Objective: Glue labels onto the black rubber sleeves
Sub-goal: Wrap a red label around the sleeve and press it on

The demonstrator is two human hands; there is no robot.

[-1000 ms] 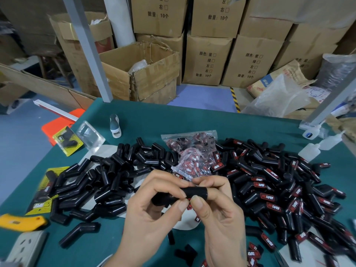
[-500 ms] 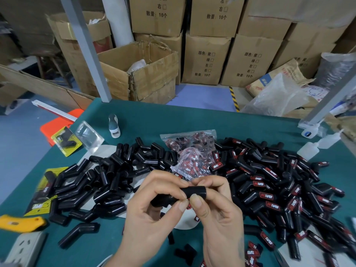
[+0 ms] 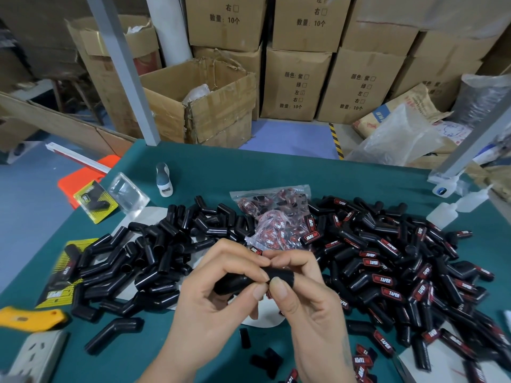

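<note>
Low in the centre of the frame, my left hand (image 3: 210,297) and right hand (image 3: 307,302) are both pinched on one black rubber sleeve (image 3: 249,280), held above the green tabletop (image 3: 276,175), fingertips meeting over its middle. A sliver of red shows under my right thumb; I take it for the label, but cannot tell. If my thumbs slide while the glue is wet, it could set crooked or stick to my skin. Farther up, bare sleeves (image 3: 143,252) pile at left, labelled sleeves (image 3: 401,266) at right, a bag of labels (image 3: 276,217) between them.
</note>
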